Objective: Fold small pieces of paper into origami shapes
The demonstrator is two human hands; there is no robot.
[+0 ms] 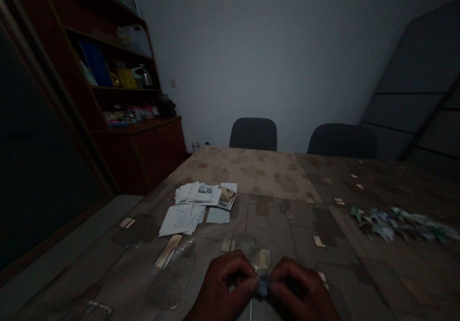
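Observation:
Both hands meet low in the middle of the view, above the near part of the table. My left hand point(230, 285) is closed, with thumb and forefinger pinching a small greyish-blue piece point(263, 286) from its left side. From the right, my right hand point(302, 287) pinches the same piece between thumb and fingers. It looks like folded or crumpled paper, but it is dim and mostly covered by the fingertips. To the right lies a row of crumpled or folded paper pieces point(398, 223), greenish, white and brown.
Loose printed sheets and cards point(204, 195) lie in a pile left of centre on the patterned tablecloth point(273, 177). Two dark chairs point(253, 133) stand at the table's far edge. A red-brown shelf cabinet point(154, 143) holding household items is at the left.

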